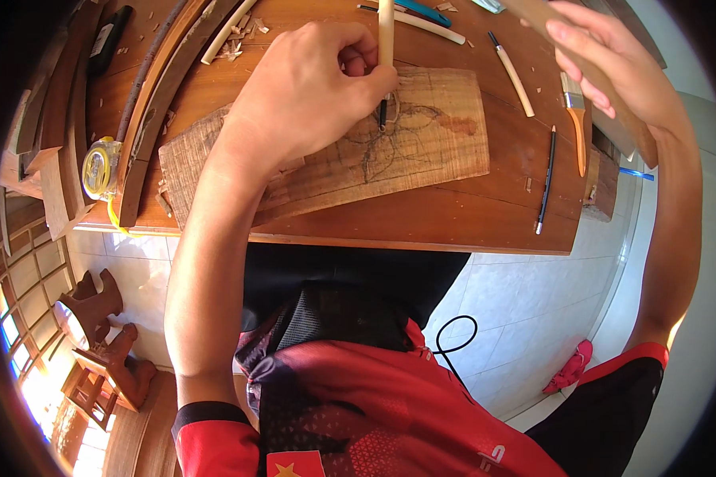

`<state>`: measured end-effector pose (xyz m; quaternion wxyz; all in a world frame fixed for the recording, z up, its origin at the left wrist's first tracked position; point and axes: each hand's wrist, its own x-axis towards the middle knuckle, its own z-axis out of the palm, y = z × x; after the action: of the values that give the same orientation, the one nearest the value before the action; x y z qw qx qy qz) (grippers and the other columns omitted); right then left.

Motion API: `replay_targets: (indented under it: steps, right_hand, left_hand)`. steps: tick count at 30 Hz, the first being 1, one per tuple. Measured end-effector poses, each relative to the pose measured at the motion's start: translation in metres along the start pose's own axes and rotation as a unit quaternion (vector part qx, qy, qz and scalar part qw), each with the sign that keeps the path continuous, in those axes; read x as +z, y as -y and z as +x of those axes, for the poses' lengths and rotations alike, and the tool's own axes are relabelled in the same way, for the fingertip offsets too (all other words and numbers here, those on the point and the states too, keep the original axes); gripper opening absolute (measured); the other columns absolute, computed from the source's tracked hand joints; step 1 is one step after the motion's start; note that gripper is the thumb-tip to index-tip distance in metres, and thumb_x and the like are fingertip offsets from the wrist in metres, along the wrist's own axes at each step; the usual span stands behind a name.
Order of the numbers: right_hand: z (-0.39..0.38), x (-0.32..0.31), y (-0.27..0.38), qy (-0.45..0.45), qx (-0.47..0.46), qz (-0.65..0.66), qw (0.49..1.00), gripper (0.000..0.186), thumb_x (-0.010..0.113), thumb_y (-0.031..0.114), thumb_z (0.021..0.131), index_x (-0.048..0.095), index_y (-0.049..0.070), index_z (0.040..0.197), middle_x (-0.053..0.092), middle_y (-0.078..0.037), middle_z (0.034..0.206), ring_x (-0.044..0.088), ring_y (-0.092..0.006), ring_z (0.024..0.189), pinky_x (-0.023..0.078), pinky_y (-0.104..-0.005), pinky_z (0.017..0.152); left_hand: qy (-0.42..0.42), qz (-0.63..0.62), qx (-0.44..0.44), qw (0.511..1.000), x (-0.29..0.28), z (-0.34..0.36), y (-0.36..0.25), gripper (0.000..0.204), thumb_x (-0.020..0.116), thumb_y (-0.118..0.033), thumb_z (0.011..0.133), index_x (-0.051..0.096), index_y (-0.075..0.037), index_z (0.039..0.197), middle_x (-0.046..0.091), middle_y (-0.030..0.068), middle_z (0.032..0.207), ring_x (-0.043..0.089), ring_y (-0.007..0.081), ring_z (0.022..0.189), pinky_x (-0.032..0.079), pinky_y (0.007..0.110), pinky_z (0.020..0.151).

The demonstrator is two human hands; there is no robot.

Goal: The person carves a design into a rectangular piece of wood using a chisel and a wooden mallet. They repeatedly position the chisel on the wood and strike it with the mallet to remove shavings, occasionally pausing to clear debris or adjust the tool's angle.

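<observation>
Board [457, 147] laid flat on the counter [517, 215], close to its near edge; a dark line drawing [406, 119] is borne on its face. Chisel [386, 36] held upright over the board, its handle pinched between thumb and fingers of the left hand [314, 87]; tip set down at the drawing. Wooden bar [537, 16] gripped in the right hand [612, 60], fingers wrapped round it, raised beyond the board's right end. Right of the board: second chisel [512, 78], pencil [546, 179], and, farther out, brush [577, 127]. Tape measure [99, 169] left of the board. Shavings [231, 52] scattered beyond its far left side.
</observation>
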<state>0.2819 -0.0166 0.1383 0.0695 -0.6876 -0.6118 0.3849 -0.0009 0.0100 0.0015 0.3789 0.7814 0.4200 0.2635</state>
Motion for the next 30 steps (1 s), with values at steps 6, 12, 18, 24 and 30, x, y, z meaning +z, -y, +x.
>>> replay_targets:
  steps: [6,12,18,24,30]
  right_hand:
    - [0.001,0.006,0.007,-0.051,0.006,0.002,0.999,0.059,0.055,0.038,0.109,0.046,-0.001,0.152,0.05,0.004,0.068,0.041,0.0006,0.043,0.033,-0.0165,0.037]
    - [-0.002,0.002,0.007,-0.009,0.028,-0.006,1.0,0.058,0.055,0.036,0.109,0.048,-0.004,0.15,0.05,0.003,0.069,0.039,-0.0003,0.043,0.032,-0.0163,0.04]
    - [-0.004,0.0,-0.004,-0.004,0.029,-0.028,0.999,0.058,0.054,0.037,0.109,0.047,-0.004,0.15,0.05,0.003,0.069,0.04,-0.0001,0.042,0.033,-0.0171,0.038]
    - [0.0,0.001,-0.002,0.014,-0.009,-0.02,1.0,0.052,0.054,0.036,0.109,0.053,-0.002,0.145,0.05,0.004,0.069,0.039,0.0005,0.041,0.033,-0.0171,0.036]
    - [-0.004,-0.003,0.004,-0.004,0.026,0.004,1.0,0.056,0.056,0.036,0.109,0.051,-0.005,0.147,0.051,0.003,0.071,0.039,-0.0005,0.042,0.032,-0.0183,0.038]
  left_hand:
    - [-0.003,0.005,0.005,1.0,0.0,-0.001,-0.002,0.032,0.07,-0.028,0.088,0.064,0.003,0.087,0.055,0.0079,0.067,0.05,0.0165,0.063,0.045,0.035,0.064]
    - [-0.006,0.003,0.005,1.0,0.0,-0.002,-0.002,0.031,0.07,-0.027,0.087,0.064,0.003,0.087,0.054,0.0079,0.066,0.049,0.0171,0.063,0.046,0.035,0.065]
    - [0.008,-0.004,0.003,1.0,-0.001,-0.003,-0.002,0.029,0.071,-0.025,0.087,0.064,0.003,0.088,0.054,0.0071,0.068,0.05,0.0169,0.064,0.045,0.035,0.065]
    - [0.04,-0.004,-0.003,0.999,-0.006,-0.004,-0.005,0.028,0.071,-0.025,0.087,0.064,0.003,0.089,0.056,0.0072,0.069,0.052,0.0166,0.066,0.046,0.034,0.066]
    - [0.021,-0.016,0.015,1.0,-0.002,-0.005,-0.002,0.028,0.071,-0.024,0.085,0.063,0.002,0.087,0.053,0.0075,0.066,0.05,0.0179,0.062,0.044,0.035,0.062]
